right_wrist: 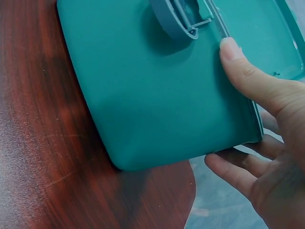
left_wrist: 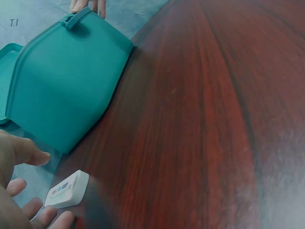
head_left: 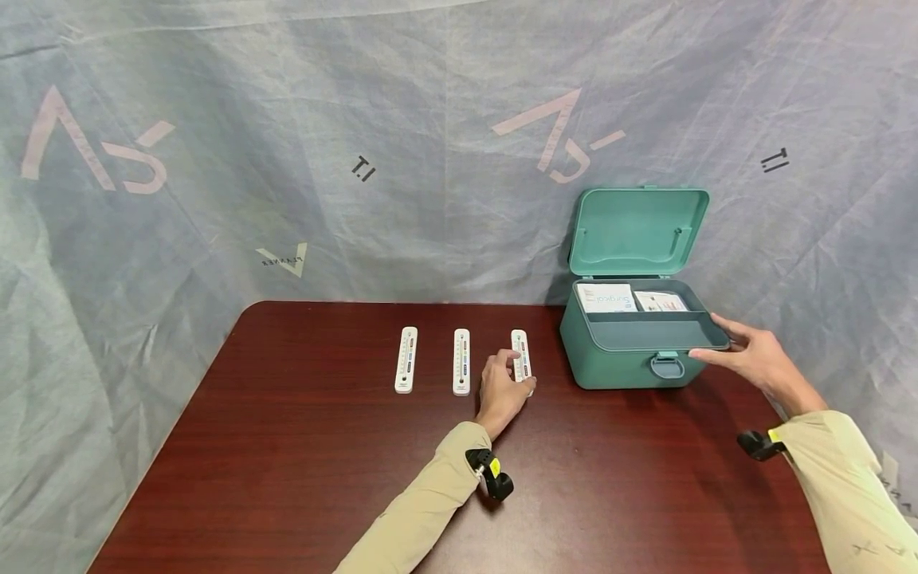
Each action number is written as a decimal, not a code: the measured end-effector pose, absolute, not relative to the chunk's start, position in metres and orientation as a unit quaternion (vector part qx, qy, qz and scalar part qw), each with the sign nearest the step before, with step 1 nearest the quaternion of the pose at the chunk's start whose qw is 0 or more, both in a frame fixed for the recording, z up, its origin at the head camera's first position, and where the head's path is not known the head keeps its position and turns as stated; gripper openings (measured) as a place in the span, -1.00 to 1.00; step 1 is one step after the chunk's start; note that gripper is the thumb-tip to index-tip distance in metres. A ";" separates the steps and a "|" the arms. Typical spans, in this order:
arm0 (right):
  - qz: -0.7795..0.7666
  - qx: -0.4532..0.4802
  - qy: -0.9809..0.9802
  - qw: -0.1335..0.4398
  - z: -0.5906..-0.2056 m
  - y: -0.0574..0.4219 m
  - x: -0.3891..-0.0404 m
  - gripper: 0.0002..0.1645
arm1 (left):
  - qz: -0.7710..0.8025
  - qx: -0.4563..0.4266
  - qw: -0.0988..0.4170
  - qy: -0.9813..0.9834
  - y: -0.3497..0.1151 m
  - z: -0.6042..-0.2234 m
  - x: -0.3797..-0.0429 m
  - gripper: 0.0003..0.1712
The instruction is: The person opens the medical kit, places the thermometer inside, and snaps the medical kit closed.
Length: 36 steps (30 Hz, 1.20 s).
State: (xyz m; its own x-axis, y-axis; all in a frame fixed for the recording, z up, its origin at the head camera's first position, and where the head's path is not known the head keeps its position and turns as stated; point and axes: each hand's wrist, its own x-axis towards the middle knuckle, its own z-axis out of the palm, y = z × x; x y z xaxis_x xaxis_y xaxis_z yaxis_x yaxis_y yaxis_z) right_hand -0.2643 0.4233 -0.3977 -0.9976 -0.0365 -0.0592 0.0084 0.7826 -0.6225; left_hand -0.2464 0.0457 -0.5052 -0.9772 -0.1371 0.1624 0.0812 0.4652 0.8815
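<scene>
The far half of a dark red-brown, wood-grained table (head_left: 602,462) is occupied by three white thermometers, laid apart in a row: a left one (head_left: 406,360), a middle one (head_left: 461,363) and a right one (head_left: 524,362), partly covered. To their right, an open teal box (head_left: 610,368) is set.

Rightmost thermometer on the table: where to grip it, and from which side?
I'd pinch the rightmost thermometer by its two long edges, near mid-length, coming down from above. It looks to lie flat, narrow, with its length running away from the person, and the left wrist view shows side edges thick enough for fingertips. The left hand is at it.
</scene>
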 end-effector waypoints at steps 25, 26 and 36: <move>-0.279 -0.049 0.958 0.054 -0.394 0.418 -0.268 0.19 | -0.449 0.010 0.074 -0.891 0.061 -0.511 -0.258 -0.26; -0.275 -0.051 0.959 0.049 -0.394 0.418 -0.268 0.19 | -0.443 0.009 0.070 -0.894 0.060 -0.510 -0.259 -0.25; -0.310 -0.056 0.949 0.001 -0.405 0.415 -0.267 0.17 | -0.406 -0.018 0.061 -0.911 0.050 -0.507 -0.263 -0.22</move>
State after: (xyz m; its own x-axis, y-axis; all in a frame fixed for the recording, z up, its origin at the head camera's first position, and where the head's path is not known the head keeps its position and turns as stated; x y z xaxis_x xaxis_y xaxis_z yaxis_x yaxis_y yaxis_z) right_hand -0.2668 0.4152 -0.4051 -0.9938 -0.1061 0.0329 -0.1051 0.8020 -0.5880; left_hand -0.2630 0.0499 -0.5067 -0.9919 -0.0175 0.1259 0.0820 0.6689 0.7388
